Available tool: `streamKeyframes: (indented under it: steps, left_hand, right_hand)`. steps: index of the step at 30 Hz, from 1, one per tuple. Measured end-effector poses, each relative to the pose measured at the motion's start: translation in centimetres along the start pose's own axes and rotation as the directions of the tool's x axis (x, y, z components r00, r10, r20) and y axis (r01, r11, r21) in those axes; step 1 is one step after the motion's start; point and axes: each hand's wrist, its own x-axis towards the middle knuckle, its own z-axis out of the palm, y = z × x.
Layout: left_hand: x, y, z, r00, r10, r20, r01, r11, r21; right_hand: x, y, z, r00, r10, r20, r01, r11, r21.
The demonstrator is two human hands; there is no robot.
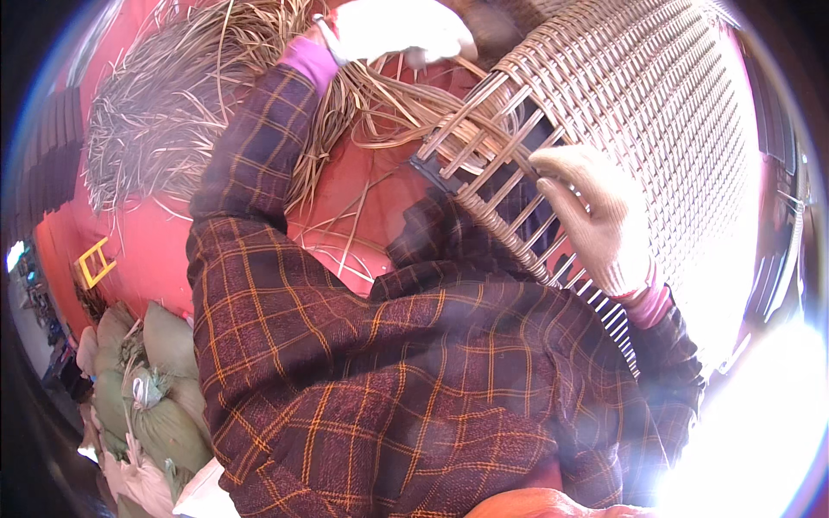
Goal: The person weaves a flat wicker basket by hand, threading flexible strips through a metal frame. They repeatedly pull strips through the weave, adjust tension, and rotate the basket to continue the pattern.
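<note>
A woven wicker panel (639,95) in brown-grey stands at the right, its slatted frame edge facing me. At that edge my right hand (596,211), in a light knit glove, has its thumb and fingertips pinched together on a tan weaving strip (509,142). Several long strips run from there back to the left. My left hand (401,30), gloved in white, reaches out at the top above these strips. Glare and motion smear its fingers, so whether it grips anything cannot be made out.
A big heap of loose strips (164,129) lies on the red surface (345,190) at the left. Stray strips trail across the red in the middle. A yellow frame-shaped piece (95,262) lies at far left, with bulging green sacks (164,406) below it. Strong glare fills the lower right.
</note>
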Motion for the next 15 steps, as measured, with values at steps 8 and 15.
streamKeyframes:
  steps: [8, 15]
  left_hand:
    - [-3.2, 3.5, -1.2, 0.989, -0.043, -0.14, -0.029, 0.878, -0.477]
    - [-2.9, 4.0, 1.1, 0.95, -0.152, -0.273, -0.144, 0.561, -0.815]
  right_hand:
    - [0.6, -0.4, -0.2, 0.995, 0.089, -0.047, -0.088, 0.996, 0.013]
    - [1.2, 0.5, 0.3, 0.994, 0.11, 0.03, -0.106, 0.99, -0.094]
